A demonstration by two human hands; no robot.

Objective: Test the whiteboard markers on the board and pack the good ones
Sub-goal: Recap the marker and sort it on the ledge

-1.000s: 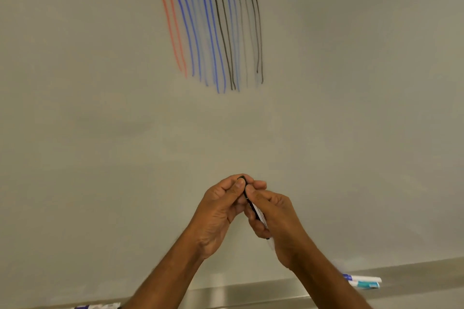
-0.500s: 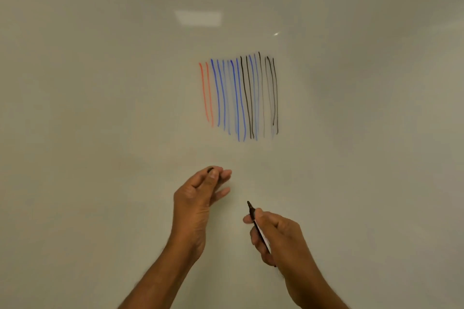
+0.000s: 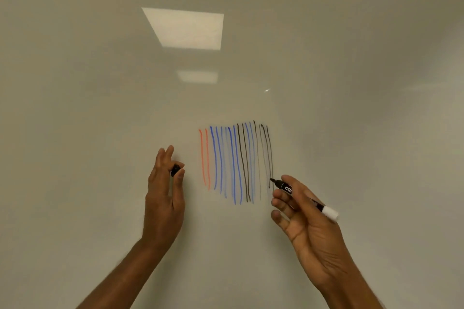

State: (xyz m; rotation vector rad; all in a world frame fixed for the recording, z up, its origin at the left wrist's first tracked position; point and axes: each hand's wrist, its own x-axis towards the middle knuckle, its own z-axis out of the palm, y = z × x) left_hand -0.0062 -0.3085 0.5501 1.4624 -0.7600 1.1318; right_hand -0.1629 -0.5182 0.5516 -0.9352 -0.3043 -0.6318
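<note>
— Well, fingers point(image 3: 281, 194) of the right hand point(image 3: 308, 218)?
— Pinched round a black marker point(image 3: 287, 187), right of centre; tip by the lower part of the rightmost black line, white end pointing lower right.
— And the left hand point(image 3: 163, 198)?
— Thumb and forefinger nipping the black cap point(image 3: 175, 170), left of the lines point(image 3: 236, 160); other fingers straight up.
— Further out?
— Red, blue, black, mid-frame on the whiteboard point(image 3: 100, 108); ceiling-light reflection point(image 3: 185, 29) above.

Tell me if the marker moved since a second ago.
Yes. Against the drawn lines, the marker rose from well below them to their lower right end.
</note>
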